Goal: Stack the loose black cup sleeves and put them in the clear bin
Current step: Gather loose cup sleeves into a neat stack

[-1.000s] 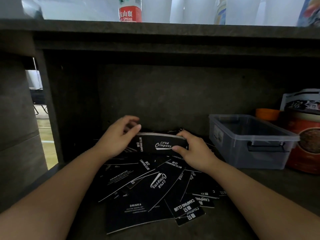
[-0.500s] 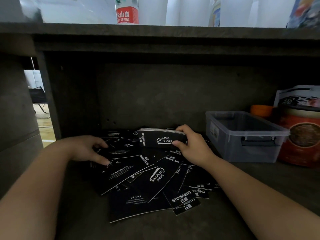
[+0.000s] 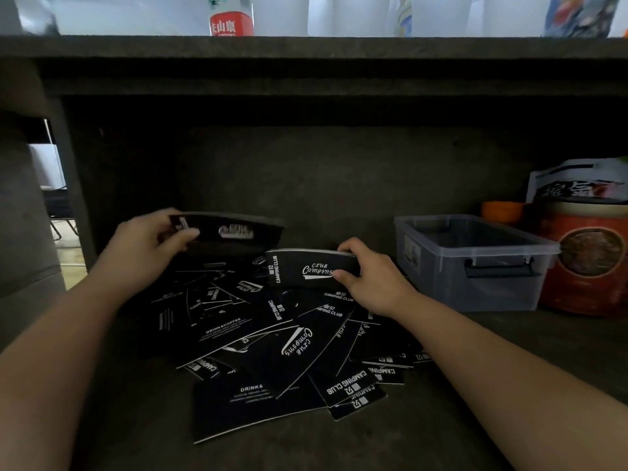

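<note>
While scattered, black sleeves (image 3: 272,341), white lettering, flat

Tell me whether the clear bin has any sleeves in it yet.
Empty, as far as it shows: the bin is lidless, and no black sleeves show through its clear walls. The stack is in the right hand.

This looked like the storage shelf under a café counter. Branded black cup sleeves (image 3: 272,341) printed "DRINK&COFFEE" lay heaped on the dark shelf (image 3: 509,362), with a clear bin (image 3: 475,263) and a red canister (image 3: 588,260) at right.
</note>
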`<state>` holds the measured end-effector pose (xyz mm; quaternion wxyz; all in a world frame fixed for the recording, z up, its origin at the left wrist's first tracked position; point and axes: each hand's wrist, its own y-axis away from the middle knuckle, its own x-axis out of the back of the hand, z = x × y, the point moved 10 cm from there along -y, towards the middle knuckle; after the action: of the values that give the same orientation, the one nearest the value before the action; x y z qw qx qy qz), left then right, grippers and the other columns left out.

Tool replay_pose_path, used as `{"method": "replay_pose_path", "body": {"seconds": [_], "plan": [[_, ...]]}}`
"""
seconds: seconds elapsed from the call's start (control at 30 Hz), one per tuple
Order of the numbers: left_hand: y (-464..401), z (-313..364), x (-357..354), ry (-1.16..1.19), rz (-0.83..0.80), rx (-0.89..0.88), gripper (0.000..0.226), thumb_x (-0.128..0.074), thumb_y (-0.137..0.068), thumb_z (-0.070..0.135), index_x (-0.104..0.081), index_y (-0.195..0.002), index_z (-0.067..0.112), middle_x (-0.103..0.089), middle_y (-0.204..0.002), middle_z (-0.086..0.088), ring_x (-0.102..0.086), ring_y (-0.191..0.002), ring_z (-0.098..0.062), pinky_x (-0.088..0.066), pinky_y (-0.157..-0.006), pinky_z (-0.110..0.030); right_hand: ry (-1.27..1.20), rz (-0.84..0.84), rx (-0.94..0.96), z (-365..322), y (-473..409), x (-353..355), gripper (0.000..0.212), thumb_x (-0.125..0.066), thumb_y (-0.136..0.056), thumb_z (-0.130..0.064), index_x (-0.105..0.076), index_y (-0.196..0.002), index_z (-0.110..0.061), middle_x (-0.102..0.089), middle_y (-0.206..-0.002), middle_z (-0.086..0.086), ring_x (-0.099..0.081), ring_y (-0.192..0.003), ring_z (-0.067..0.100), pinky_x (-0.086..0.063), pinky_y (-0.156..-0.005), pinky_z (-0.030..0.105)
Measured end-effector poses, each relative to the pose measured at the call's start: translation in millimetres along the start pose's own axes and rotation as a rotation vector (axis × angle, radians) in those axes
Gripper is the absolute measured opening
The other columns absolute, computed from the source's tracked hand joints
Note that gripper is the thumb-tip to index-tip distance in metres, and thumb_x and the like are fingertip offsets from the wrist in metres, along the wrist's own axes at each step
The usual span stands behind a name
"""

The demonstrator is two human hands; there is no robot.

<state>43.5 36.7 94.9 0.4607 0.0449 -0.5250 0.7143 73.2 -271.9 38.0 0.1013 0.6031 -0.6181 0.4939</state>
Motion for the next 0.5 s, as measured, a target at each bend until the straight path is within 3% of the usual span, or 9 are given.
{"method": "replay_pose_path", "body": {"seconds": [0.07,0.17,0.3,0.4,0.5], "plan": [[0,6,-6,0.249,0.061,0.049,0.013,-0.060,-0.095,0.016,-0.063,-0.092,0.028,-0.069,-0.080,0.008,-0.065,-0.065,-0.002,-0.050,-0.065,-0.015,-0.009,0.003,-0.015,1,-1,-1,0.028,-0.061,-0.092,-0.027,-0.048,-0.116,-0.025,-0.060,-0.103,-0.004,-0.057,-0.094,0.014,-0.042,-0.079,0.024],[5,15,-40,0.405,-0.070,0.092,0.018,-0.061,-0.093,0.009,-0.064,-0.087,0.026,-0.071,-0.066,0.004,-0.061,-0.055,0.001,-0.049,-0.057,-0.010,-0.064,-0.013,-0.031,3,-1,-3,0.019,-0.052,-0.097,-0.028,-0.048,-0.115,-0.024,-0.059,-0.098,-0.006,-0.057,-0.092,0.012,-0.041,-0.072,0.021],[11,21,-70,0.110,-0.205,0.040,0.030,-0.060,-0.094,0.028,-0.066,-0.067,0.018,-0.065,-0.056,0.004,-0.059,-0.051,-0.001,-0.042,-0.053,-0.012,-0.212,-0.009,-0.078,7,-1,-4,0.026,-0.032,-0.102,-0.034,-0.053,-0.113,-0.023,-0.059,-0.092,-0.005,-0.054,-0.093,0.013,-0.036,-0.073,0.025],[13,28,-83,-0.041,-0.258,-0.008,0.041,-0.053,-0.097,0.039,-0.070,-0.070,0.013,-0.063,-0.059,-0.004,-0.058,-0.054,-0.009,-0.042,-0.055,-0.021,-0.170,-0.027,-0.057,4,0,-7,0.029,-0.047,-0.096,-0.045,-0.053,-0.116,-0.025,-0.060,-0.102,-0.009,-0.056,-0.096,0.009,-0.041,-0.077,0.022],[16,35,-94,-0.104,-0.306,-0.055,0.037,-0.053,-0.096,0.042,-0.076,-0.085,0.015,-0.072,-0.074,-0.006,-0.066,-0.067,-0.014,-0.049,-0.066,-0.027,-0.075,0.015,-0.012,0,0,-4,0.029,-0.062,-0.091,-0.035,-0.054,-0.117,-0.024,-0.064,-0.107,-0.005,-0.058,-0.095,0.008,-0.042,-0.077,0.017]]}}
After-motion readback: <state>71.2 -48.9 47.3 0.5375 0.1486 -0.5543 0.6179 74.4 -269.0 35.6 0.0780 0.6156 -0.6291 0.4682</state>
